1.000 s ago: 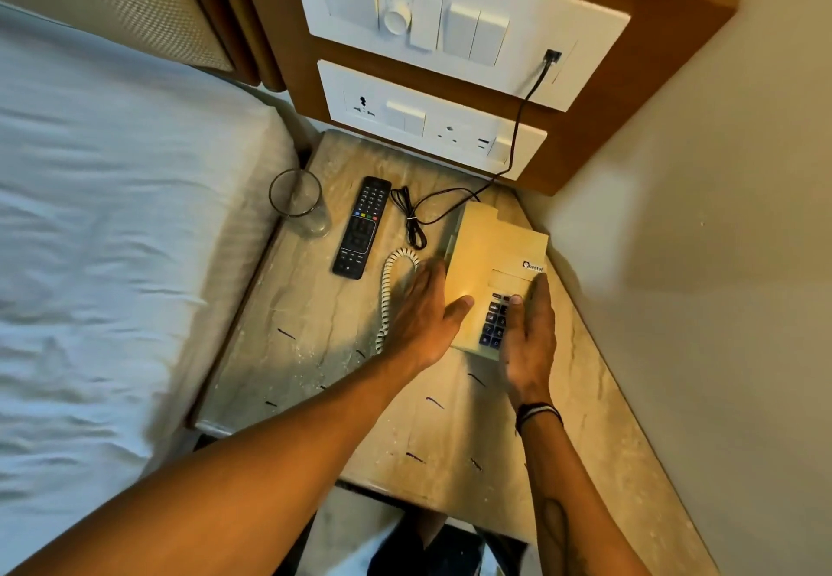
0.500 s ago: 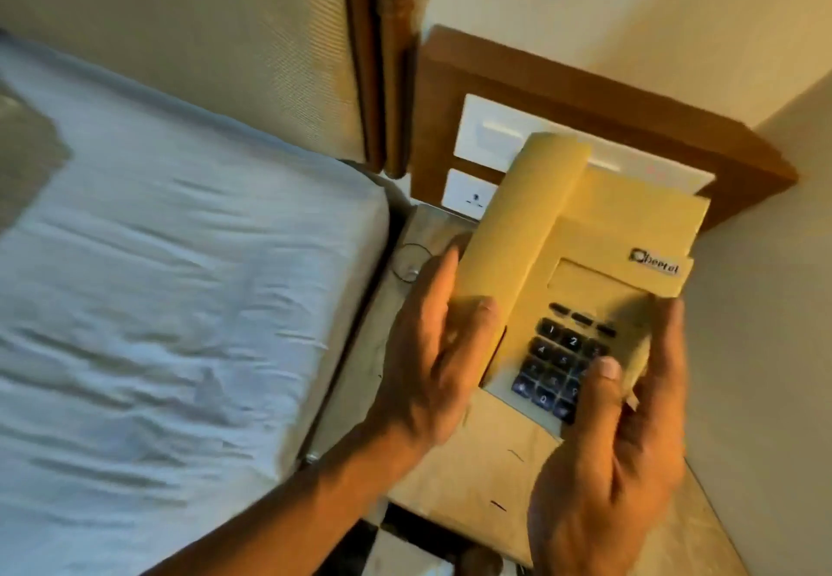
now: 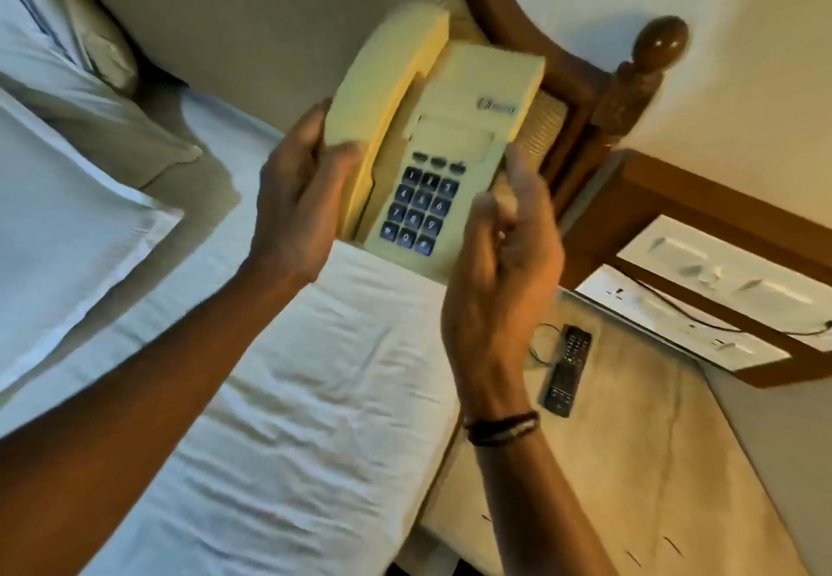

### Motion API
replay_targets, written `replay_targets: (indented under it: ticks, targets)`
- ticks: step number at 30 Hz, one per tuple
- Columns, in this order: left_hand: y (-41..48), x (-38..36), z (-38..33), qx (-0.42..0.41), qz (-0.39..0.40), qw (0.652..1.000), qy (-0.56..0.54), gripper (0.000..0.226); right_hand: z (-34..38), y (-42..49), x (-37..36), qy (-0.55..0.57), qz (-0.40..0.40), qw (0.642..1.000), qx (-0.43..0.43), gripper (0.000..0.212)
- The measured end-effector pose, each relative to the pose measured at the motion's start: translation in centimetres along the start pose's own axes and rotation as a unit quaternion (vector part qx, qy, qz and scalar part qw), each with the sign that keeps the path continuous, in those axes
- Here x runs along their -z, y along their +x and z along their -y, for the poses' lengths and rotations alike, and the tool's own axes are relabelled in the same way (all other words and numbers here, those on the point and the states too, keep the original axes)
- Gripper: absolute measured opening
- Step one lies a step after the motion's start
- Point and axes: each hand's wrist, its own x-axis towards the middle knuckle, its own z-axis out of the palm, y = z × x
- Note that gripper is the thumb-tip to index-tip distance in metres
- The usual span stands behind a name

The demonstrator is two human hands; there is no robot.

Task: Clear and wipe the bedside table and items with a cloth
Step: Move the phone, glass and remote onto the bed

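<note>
Hands hold a cream telephone (image 3: 454, 134) up in the air above the white bed (image 3: 279, 395), in the one head view on offer. The left hand (image 3: 297, 201) wraps around the lower end of the handset (image 3: 387, 84), which sits in its cradle along the phone's left side. The right hand (image 3: 499, 269) grips the phone's lower right edge, fingers curled against its side; a dark band (image 3: 502, 427) circles that wrist. The keypad (image 3: 421, 210) faces the camera, dark buttons in rows, and the picture is blurred. To the lower right stands the bedside table (image 3: 630, 463), its pale stone top streaked. A black remote (image 3: 566, 370) lies on it near the wall, with a thin dark cord (image 3: 538, 346) just beside it. White switch panels (image 3: 720, 301) sit on a wooden board behind the table. A pillow (image 3: 67, 233) lies at the left.
</note>
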Motion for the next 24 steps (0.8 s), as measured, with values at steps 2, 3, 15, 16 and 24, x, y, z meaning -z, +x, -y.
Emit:
replay_targets:
  ticks: [2, 3, 15, 16, 24]
  targets:
    - [-0.3, 0.1, 6.6, 0.040, 0.027, 0.999, 0.025, 0.056, -1.2, -4.6, -1.2, -0.040, 0.034, 0.998, -0.037, 0.045]
    - [-0.9, 0.0, 9.6, 0.050, 0.042, 0.997, 0.047, 0.061, -3.2, -6.7, -1.9, -0.049, 0.058, 0.995, -0.067, 0.047]
    - [-6.0, -5.0, 26.3, 0.172, 0.205, 0.947, 0.178, 0.074, -21.3, -12.5, -1.6, -0.195, 0.157, 0.946, -0.207, 0.064]
    - [-6.0, -5.2, 26.6, 0.169, 0.202, 0.947, 0.183, 0.074, -21.5, -12.4, -1.5, -0.202, 0.167, 0.945, -0.194, 0.063]
    - [-3.6, -7.4, 28.0, 0.137, 0.203, 0.945, 0.218, 0.065, -21.7, -9.2, -1.8, -0.187, 0.199, 0.946, -0.176, 0.052]
